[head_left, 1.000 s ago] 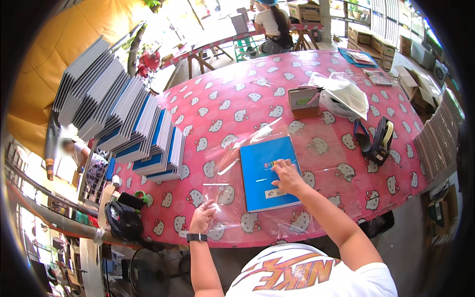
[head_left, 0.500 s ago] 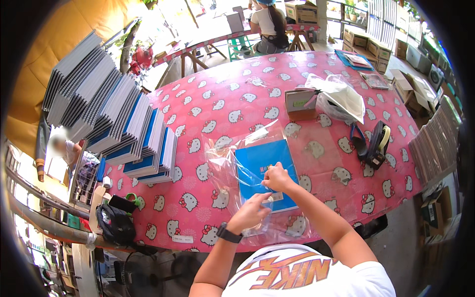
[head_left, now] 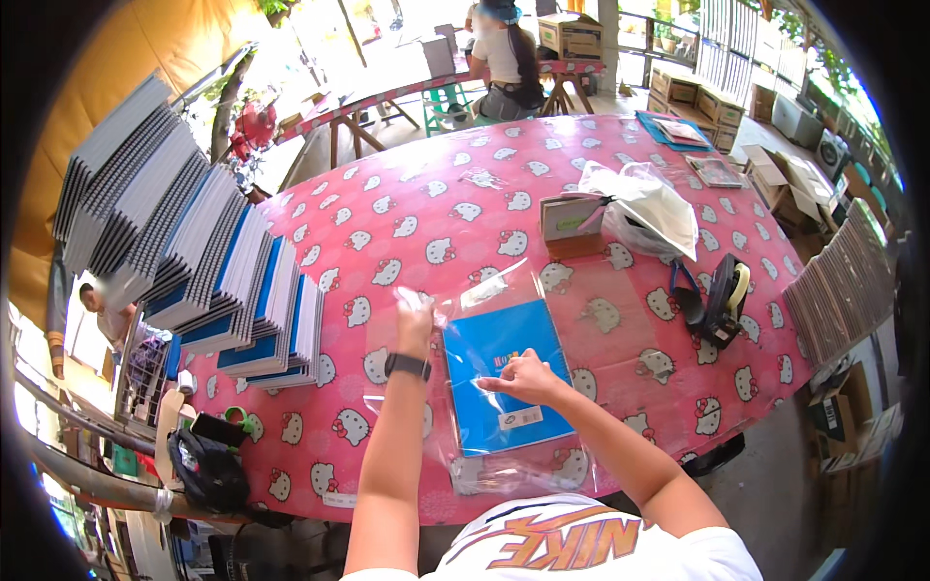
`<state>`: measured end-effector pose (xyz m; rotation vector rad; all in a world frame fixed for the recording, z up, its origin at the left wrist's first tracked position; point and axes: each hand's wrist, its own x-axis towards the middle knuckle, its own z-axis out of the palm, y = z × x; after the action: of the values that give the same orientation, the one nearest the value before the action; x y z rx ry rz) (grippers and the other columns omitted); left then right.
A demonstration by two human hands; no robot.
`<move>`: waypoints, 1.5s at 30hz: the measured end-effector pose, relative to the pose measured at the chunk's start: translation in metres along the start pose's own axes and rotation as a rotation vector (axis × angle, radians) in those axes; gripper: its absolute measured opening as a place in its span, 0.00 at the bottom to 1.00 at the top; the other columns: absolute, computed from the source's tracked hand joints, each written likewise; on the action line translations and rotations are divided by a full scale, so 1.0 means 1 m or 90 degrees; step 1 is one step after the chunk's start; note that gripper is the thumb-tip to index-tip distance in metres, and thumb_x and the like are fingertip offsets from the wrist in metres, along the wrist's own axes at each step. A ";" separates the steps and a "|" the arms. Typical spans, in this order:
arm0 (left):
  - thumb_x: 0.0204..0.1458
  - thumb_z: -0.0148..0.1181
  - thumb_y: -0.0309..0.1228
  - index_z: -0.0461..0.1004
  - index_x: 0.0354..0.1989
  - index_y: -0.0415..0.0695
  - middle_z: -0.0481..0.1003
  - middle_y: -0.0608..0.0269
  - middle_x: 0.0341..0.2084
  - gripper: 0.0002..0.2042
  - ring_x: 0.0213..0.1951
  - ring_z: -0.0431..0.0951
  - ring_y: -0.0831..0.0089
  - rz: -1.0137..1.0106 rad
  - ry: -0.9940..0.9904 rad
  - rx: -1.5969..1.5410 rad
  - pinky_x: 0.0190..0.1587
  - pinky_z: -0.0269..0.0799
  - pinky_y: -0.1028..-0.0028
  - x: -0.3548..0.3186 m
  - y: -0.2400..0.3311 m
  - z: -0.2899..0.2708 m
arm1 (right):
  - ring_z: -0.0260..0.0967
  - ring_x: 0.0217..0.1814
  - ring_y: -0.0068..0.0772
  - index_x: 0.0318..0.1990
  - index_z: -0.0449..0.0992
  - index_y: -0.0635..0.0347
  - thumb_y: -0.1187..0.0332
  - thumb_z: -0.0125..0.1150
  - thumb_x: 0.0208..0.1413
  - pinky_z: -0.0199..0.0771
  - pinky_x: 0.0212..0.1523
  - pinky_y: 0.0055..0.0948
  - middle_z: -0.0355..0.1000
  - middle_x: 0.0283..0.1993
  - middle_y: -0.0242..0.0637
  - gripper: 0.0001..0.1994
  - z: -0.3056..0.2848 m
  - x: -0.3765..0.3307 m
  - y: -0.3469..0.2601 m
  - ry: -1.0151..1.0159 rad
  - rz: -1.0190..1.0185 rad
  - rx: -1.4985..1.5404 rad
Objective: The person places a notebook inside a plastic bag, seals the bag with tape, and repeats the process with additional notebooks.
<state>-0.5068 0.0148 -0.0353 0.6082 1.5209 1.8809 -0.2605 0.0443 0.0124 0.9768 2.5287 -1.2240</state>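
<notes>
A blue notebook [head_left: 465, 407] with a pale label low on its cover lies in front of me on a sheet of clear plastic wrap [head_left: 499, 288]. Left of its upper edge, my left hand [head_left: 417, 318], with a dark watch on the wrist, is closed on a bunched part of the wrap. My right hand [head_left: 528, 380] rests on the middle of the cover, its fingers curled together; whether they pinch any film cannot be made out. More loose wrap spreads below the notebook toward me.
Stacked spiral-bound notebooks [head_left: 208, 252] rise at the left. A small box [head_left: 572, 228], a white plastic bag [head_left: 649, 213], scissors [head_left: 686, 290] and a tape dispenser [head_left: 722, 300] stand to the right on the pink tablecloth [head_left: 387, 261]. A black bag [head_left: 208, 470] lies at the left edge. Another person sits beyond the table.
My left hand has moved up and left from the notebook's lower edge, drawing wrap with it. My right hand stays over the cover. The label shows more fully now.
</notes>
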 end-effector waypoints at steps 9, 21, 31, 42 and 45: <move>0.45 0.43 0.13 0.51 0.58 0.38 0.64 0.53 0.50 0.27 0.43 0.71 0.67 -0.001 -0.173 0.110 0.43 0.72 0.71 -0.009 -0.016 0.102 | 0.65 0.38 0.38 0.23 0.79 0.61 0.32 0.55 0.38 0.66 0.39 0.35 0.73 0.28 0.43 0.34 0.001 0.022 0.036 0.124 0.032 0.172; 0.55 0.42 0.51 0.49 0.62 0.39 0.40 0.43 0.63 0.33 0.65 0.36 0.48 0.089 -0.256 0.789 0.60 0.39 0.45 -0.232 -0.032 0.036 | 0.54 0.57 0.44 0.30 0.79 0.62 0.27 0.46 0.39 0.56 0.51 0.49 0.72 0.39 0.47 0.40 -0.005 0.009 0.012 0.057 0.091 0.041; 0.50 0.52 0.26 0.74 0.37 0.35 0.76 0.59 0.33 0.09 0.37 0.75 0.74 -0.026 -0.181 0.113 0.43 0.69 0.76 -0.191 0.003 0.030 | 0.68 0.21 0.31 0.26 0.78 0.64 0.59 0.63 0.44 0.68 0.27 0.29 0.73 0.22 0.39 0.14 -0.001 0.019 0.054 0.158 -0.035 0.123; 0.36 0.51 0.15 0.62 0.52 0.42 0.64 0.49 0.47 0.28 0.52 0.62 0.55 0.366 0.070 0.536 0.56 0.57 0.65 -0.003 -0.046 -0.026 | 0.71 0.29 0.33 0.29 0.78 0.63 0.56 0.61 0.47 0.68 0.31 0.31 0.74 0.26 0.43 0.16 -0.009 0.017 0.052 0.082 -0.035 0.123; 0.34 0.52 0.15 0.68 0.47 0.43 0.67 0.51 0.44 0.25 0.52 0.63 0.59 0.442 0.095 0.482 0.53 0.60 0.68 0.056 -0.053 -0.012 | 0.71 0.28 0.33 0.30 0.78 0.63 0.56 0.61 0.48 0.68 0.31 0.31 0.74 0.26 0.44 0.17 -0.011 0.014 0.048 0.060 -0.039 0.109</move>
<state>-0.5440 0.0535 -0.0918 1.5190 2.3502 1.7736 -0.2405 0.0809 -0.0169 1.0223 2.5770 -1.4670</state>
